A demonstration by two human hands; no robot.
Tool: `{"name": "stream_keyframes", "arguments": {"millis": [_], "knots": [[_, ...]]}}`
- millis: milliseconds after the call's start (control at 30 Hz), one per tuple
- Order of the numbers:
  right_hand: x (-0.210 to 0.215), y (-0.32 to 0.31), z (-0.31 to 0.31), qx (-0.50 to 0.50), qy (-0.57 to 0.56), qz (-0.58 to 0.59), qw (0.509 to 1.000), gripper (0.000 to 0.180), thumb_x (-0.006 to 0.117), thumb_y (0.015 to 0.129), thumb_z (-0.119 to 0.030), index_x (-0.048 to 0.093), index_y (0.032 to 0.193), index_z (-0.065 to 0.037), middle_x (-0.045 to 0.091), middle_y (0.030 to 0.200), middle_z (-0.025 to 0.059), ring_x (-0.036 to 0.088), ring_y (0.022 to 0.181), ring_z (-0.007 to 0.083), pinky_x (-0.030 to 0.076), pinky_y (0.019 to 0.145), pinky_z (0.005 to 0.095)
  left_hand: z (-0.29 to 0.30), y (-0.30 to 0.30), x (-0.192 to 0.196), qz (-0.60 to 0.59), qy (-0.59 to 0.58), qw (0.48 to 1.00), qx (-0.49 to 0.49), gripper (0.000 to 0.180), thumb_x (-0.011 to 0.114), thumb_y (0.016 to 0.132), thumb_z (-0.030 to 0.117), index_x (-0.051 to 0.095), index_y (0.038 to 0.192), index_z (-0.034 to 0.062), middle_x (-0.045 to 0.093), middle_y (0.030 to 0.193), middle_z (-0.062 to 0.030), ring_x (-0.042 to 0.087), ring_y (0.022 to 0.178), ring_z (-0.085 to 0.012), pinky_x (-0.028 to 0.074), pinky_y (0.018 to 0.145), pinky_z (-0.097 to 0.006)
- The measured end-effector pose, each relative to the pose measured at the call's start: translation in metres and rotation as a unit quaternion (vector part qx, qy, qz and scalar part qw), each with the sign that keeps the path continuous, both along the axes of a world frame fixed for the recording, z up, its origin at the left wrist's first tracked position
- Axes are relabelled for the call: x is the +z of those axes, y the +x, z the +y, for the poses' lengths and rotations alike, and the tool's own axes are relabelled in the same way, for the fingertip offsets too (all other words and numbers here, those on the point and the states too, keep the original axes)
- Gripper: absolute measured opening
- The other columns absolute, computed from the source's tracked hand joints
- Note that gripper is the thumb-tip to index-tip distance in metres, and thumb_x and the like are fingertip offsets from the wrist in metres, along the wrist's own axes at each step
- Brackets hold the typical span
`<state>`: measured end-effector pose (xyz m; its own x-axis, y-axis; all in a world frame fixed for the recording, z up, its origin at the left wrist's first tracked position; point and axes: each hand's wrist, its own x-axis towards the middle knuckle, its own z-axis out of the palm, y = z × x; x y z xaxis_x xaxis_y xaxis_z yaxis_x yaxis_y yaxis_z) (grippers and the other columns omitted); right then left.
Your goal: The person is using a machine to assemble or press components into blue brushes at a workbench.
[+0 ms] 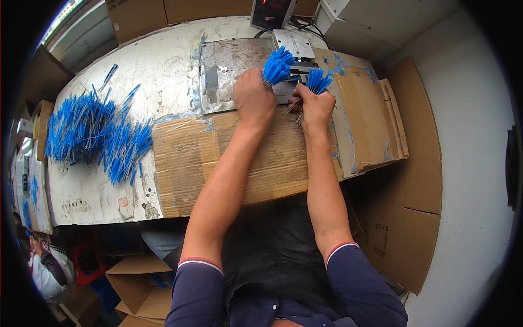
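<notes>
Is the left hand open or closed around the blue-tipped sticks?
Closed. The left hand is a fist around a bundle of blue-tipped sticks, whose blue ends fan out above the knuckles.

Left hand fisted around a bundle of blue-tipped sticks, over a metal plate. Right hand grips a second blue bundle just beside it. Big loose pile of blue sticks lies far left on the worn table. Taped cardboard under both forearms.

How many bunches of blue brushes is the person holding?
2: one bunch of blue brushes in the left hand, another bunch in the right hand. Loose ones lie piled at the left.
</notes>
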<state>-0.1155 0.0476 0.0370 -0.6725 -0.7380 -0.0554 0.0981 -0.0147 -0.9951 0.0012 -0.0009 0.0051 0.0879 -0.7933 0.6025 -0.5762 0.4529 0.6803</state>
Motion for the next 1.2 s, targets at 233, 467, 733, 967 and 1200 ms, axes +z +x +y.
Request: {"name": "stream_keyframes", "arguments": {"millis": [233,467,733,967,1200], "knots": [[-0.011,-0.004,0.009,0.010,-0.079,-0.071,0.994,0.009,0.073,0.085,-0.003,0.066,0.087,0.002,0.067,0.073,0.0095,0.067,0.055,0.0179,0.056,0.048,0.0307,0.003,0.001,0.003,-0.023,0.036,0.998,-0.035,0.023,0.061,0.076,-0.001,0.064,0.099,0.0039,0.067,0.092,-0.0162,0.063,0.093,-0.0367,0.046,0.083,-0.047],[-0.011,-0.008,0.018,0.021,-0.104,-0.108,0.989,0.009,0.074,0.087,-0.006,0.066,0.091,-0.001,0.067,0.075,0.0068,0.064,0.054,0.0151,0.052,0.045,0.0275,0.003,0.003,0.004,-0.061,0.068,0.995,-0.050,0.017,0.064,0.085,0.004,0.067,0.102,0.0057,0.071,0.091,-0.0180,0.067,0.089,-0.0399,0.049,0.079,-0.049],[-0.004,-0.007,0.026,0.034,-0.096,-0.071,0.992,0.011,0.071,0.081,0.001,0.063,0.088,-0.003,0.064,0.071,0.0048,0.059,0.050,0.0128,0.046,0.042,0.0256,0.004,0.002,0.002,-0.098,0.035,0.993,-0.055,0.026,0.063,0.080,0.000,0.068,0.105,0.0063,0.070,0.094,-0.0154,0.066,0.091,-0.0381,0.049,0.081,-0.048],[-0.010,-0.013,0.025,0.060,-0.060,-0.025,0.996,0.016,0.073,0.078,0.002,0.062,0.088,-0.003,0.061,0.069,0.0030,0.057,0.049,0.0113,0.045,0.043,0.0248,0.005,0.001,0.002,-0.122,0.036,0.991,-0.032,0.026,0.062,0.080,-0.001,0.066,0.105,0.0051,0.069,0.094,-0.0165,0.065,0.091,-0.0386,0.049,0.081,-0.049],[-0.017,-0.012,0.012,0.025,-0.006,0.107,0.994,0.008,0.071,0.077,-0.003,0.064,0.079,0.000,0.064,0.065,0.0057,0.061,0.050,0.0148,0.050,0.049,0.0300,0.003,0.002,0.003,-0.021,0.071,0.997,0.025,0.014,0.061,0.087,0.004,0.061,0.100,0.0013,0.068,0.091,-0.0195,0.065,0.087,-0.0406,0.049,0.078,-0.050]]}}
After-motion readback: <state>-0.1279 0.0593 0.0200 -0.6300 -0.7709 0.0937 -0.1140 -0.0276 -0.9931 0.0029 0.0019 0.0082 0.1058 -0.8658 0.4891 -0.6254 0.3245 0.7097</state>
